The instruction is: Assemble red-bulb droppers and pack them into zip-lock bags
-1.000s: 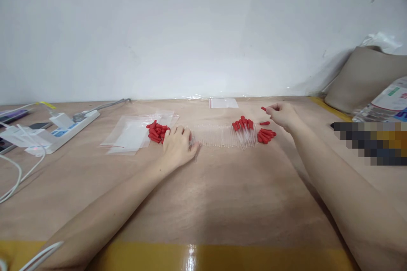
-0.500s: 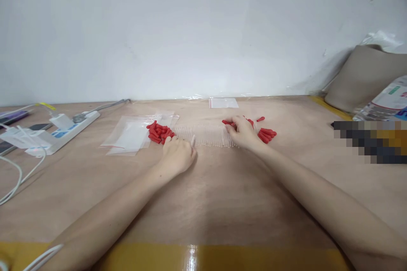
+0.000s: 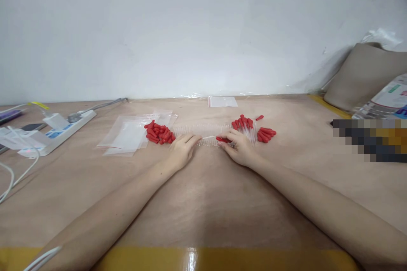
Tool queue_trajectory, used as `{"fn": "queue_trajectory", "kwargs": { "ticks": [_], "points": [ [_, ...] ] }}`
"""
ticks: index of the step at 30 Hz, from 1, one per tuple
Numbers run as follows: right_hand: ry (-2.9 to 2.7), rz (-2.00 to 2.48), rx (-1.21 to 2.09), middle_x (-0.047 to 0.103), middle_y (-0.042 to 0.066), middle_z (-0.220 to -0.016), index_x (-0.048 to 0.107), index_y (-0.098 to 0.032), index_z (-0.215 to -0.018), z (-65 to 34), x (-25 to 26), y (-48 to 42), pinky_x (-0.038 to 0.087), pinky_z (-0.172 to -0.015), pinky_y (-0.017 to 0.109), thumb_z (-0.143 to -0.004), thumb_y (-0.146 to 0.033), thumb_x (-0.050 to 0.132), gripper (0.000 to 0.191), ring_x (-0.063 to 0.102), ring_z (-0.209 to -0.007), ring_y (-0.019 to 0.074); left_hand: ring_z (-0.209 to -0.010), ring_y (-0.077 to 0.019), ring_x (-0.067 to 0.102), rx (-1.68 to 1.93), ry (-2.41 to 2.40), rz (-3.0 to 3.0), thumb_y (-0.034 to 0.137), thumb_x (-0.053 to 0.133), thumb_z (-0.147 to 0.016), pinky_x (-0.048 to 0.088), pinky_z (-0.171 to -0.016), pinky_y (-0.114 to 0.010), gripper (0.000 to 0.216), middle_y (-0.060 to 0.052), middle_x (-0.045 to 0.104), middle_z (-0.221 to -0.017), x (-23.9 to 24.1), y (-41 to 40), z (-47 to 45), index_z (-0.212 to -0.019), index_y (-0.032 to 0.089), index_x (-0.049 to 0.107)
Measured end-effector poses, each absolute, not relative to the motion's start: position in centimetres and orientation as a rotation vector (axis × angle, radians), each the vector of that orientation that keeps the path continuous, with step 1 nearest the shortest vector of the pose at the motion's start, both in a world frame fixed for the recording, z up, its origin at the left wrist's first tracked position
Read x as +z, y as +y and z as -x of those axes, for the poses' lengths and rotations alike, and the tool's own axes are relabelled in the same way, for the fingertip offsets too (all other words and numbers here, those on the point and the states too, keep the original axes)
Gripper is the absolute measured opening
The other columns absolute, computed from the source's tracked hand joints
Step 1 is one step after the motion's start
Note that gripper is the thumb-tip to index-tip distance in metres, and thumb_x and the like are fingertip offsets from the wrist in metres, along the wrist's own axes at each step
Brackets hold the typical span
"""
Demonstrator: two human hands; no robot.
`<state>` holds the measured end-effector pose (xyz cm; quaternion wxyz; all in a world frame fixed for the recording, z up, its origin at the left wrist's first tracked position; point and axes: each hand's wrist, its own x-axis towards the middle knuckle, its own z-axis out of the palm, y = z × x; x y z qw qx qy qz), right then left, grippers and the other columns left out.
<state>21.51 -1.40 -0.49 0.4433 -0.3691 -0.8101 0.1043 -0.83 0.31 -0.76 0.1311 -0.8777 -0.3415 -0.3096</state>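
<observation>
Observed from where I stand: two bare hands at work at the centre of the frame, above a wooden table (image 3: 203, 203). The left hand (image 3: 182, 150) has its fingertips pinched on the left end of a thin clear tube (image 3: 209, 137), lying nearly level between the hands. The right hand (image 3: 240, 148) grasps a red bulb (image 3: 223, 139) between thumb and fingers, its tip at the tube's right end; whether the two touch cannot be told.

Just behind, mid-frame, lies a row of clear tubes (image 3: 219, 130). Right of centre sit red-topped tubes (image 3: 243, 122), with a cluster of red bulbs (image 3: 267, 134) beside them. A larger red pile (image 3: 159, 132) lies left of centre, by plastic bags (image 3: 122, 135).

Finding: the step in hand appears to be mating bulb to tube. In my judgement, the next move calls for a steady left hand, true alignment and a straight push, without bending the slender tube.
</observation>
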Motion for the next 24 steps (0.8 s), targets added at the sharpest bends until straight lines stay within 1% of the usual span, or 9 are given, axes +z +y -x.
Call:
{"fn": "queue_trajectory", "kwargs": {
  "ticks": [4, 8, 14, 17, 21, 24],
  "points": [
    [-2.028, 0.883, 0.276, 0.057, 0.006, -0.082, 0.06, -0.017, -0.093, -21.36, -0.44, -1.61, 0.044, -0.069, 0.029, -0.082, -0.018, 0.05, 0.015, 0.054, -0.076, 0.0153, -0.082, -0.0167, 0.057, -0.866, -0.973, 2.551, 0.014, 0.038, -0.087, 0.042, -0.071, -0.029, 0.023, -0.005, 0.064, -0.093, -0.85, 0.2, 0.89, -0.103, 0.017, 0.055],
    [-2.008, 0.856, 0.273, 0.057, 0.006, -0.081, 0.06, -0.018, -0.093, -21.31, -0.55, -1.65, 0.044, -0.067, 0.029, -0.082, -0.019, 0.05, 0.014, 0.053, -0.075, 0.015, -0.083, -0.0168, 0.058, -0.821, -0.977, 2.589, 0.012, 0.039, -0.086, 0.039, -0.071, -0.03, 0.024, -0.004, 0.064, -0.094, -0.78, 0.21, 0.93, -0.103, 0.017, 0.055],
    [-2.014, 0.844, 0.281, 0.058, 0.006, -0.082, 0.059, -0.018, -0.091, -21.31, -0.8, -1.55, 0.044, -0.067, 0.028, -0.083, -0.019, 0.049, 0.013, 0.054, -0.075, 0.0147, -0.084, -0.0171, 0.057, -0.802, -0.977, 2.676, 0.011, 0.038, -0.084, 0.035, -0.072, -0.031, 0.03, -0.005, 0.064, -0.097, -0.49, -0.06, 0.73, -0.11, 0.017, 0.053],
    [-2.007, 0.847, 0.289, 0.06, 0.005, -0.08, 0.058, -0.018, -0.089, -21.27, -1.03, -1.41, 0.044, -0.066, 0.027, -0.082, -0.02, 0.05, 0.011, 0.055, -0.073, 0.0142, -0.083, -0.0172, 0.056, -0.798, -1.017, 2.69, 0.012, 0.038, -0.084, 0.032, -0.069, -0.031, 0.031, -0.005, 0.064, -0.093, -0.15, -0.41, 0.42, -0.111, 0.018, 0.053],
    [-2.001, 0.84, 0.289, 0.061, 0.003, -0.075, 0.057, -0.019, -0.087, -21.22, -1.22, -1.31, 0.044, -0.063, 0.027, -0.083, -0.022, 0.05, 0.009, 0.055, -0.069, 0.0134, -0.076, -0.0156, 0.056, -0.832, -1.018, 2.683, 0.015, 0.036, -0.085, 0.029, -0.066, -0.03, 0.029, -0.004, 0.064, -0.081, 0.01, -0.52, 0.09, -0.106, 0.017, 0.056],
    [-1.999, 0.825, 0.286, 0.06, 0.003, -0.074, 0.057, -0.018, -0.085, -21.26, -1.1, -1.44, 0.043, -0.062, 0.026, -0.083, -0.021, 0.048, 0.01, 0.054, -0.068, 0.0134, -0.072, -0.0147, 0.055, -0.816, -0.998, 2.667, 0.011, 0.034, -0.084, 0.028, -0.064, -0.03, 0.031, -0.003, 0.062, -0.075, -0.1, -0.4, 0.06, -0.103, 0.017, 0.057]
  ]
}}
